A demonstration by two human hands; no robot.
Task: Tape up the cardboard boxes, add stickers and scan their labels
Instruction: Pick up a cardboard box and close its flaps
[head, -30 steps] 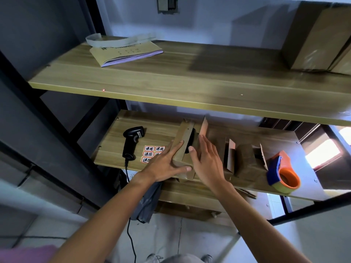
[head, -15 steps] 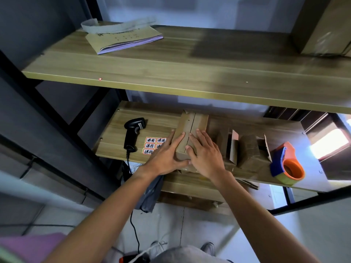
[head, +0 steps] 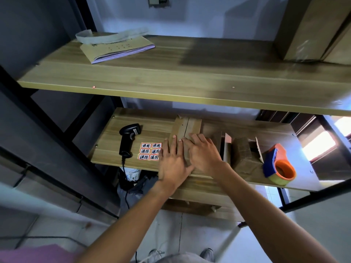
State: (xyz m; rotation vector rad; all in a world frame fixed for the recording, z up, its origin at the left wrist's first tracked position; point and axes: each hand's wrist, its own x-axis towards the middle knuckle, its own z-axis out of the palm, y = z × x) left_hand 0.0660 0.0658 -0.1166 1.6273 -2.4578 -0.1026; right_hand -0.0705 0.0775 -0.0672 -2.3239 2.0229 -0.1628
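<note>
Across the upper half of the frame runs the upper shelf (head: 190, 78), a broad wooden board. Two large cardboard cartons (head: 313, 29) stand at its top right corner. Below it, in the middle of the frame, sits the lower shelf (head: 152, 130), also of wood. It carries all the task's things.

Both bare arms reach up from the bottom edge to the cardboard box (head: 187, 126) at the centre of the lower shelf. Its two top flaps are folded down and meet in a seam that runs away from the camera. The left hand (head: 171, 162) lies palm down on the left flap and the right hand (head: 204, 154) lies palm down on the right flap, the two nearly touching. Each hand's grip is apart, with the fingers straight and flat and pressing on the cardboard rather than curled round it.

A yellow booklet (head: 117, 47) lies at the upper left of the upper shelf, with a curled paper strip (head: 106, 36) on top of it. To the right of the box stand smaller open boxes (head: 243, 154) with their flaps up. Further right, an orange and blue tape dispenser (head: 279, 164) rests near the shelf's front edge. A black scanner (head: 128, 139) lies left of the box. The sticker sheet (head: 149, 151), with its red-bordered labels, lies between the scanner and the left hand and is partly under that hand's fingers. A red dot (head: 94, 86) glows on the upper shelf's front edge.
</note>
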